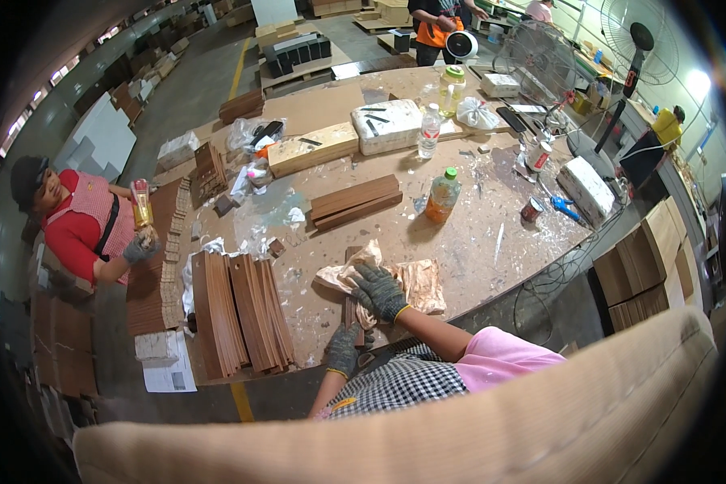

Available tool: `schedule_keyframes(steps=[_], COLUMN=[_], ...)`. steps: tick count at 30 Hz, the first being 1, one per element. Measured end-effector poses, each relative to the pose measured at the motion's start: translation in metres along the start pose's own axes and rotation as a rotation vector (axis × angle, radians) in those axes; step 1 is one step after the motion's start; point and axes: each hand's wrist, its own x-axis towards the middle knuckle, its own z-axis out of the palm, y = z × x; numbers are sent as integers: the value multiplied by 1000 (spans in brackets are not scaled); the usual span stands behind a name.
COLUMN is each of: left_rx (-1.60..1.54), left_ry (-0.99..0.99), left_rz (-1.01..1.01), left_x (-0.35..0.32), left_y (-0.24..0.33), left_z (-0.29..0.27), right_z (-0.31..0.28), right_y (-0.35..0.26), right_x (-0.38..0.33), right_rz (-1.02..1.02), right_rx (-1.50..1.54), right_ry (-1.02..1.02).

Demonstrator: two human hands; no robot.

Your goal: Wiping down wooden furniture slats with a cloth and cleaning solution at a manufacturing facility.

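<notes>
My left hand (343,351), in a grey knit glove, grips the near end of a narrow brown wooden slat (349,311) by the table's front edge. Over the same slat, my right hand (379,292), gloved too, presses a crumpled, brown-stained cream rag (339,277). Its fingers bend over the cloth, and their tips are partly hidden. Just right of that hand lies a folded stained cloth (423,284); whether it joins the rag I cannot tell. To the left, stacked brown slats (254,310) lie side by side.
More slats (355,202) lie mid-table. A bottle of orange liquid (442,198), a clear bottle (429,133), a can (532,210) and a white block (586,189) stand beyond. At the left a co-worker (81,218) holds a brush by a row of slats (157,258).
</notes>
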Motion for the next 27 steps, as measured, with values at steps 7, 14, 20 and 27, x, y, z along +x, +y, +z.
schedule_keyframes(steps=[7, 14, 20, 27], left_rx=[34, -26, -41, -2], left_ry=[71, 33, 29, 33], left_rz=[19, -54, -5, -7], left_x=[2, -19, -4, 1], left_y=[-3, 24, 3, -1], left_z=[-1, 22, 8, 6], right_z=[5, 0, -1, -7], right_y=[1, 3, 1, 10], right_x=[0, -2, -3, 22], right_rz=[-38, -32, -40, 1], right_rx=[-8, 51, 48, -98], right_ry=[94, 80, 88, 14])
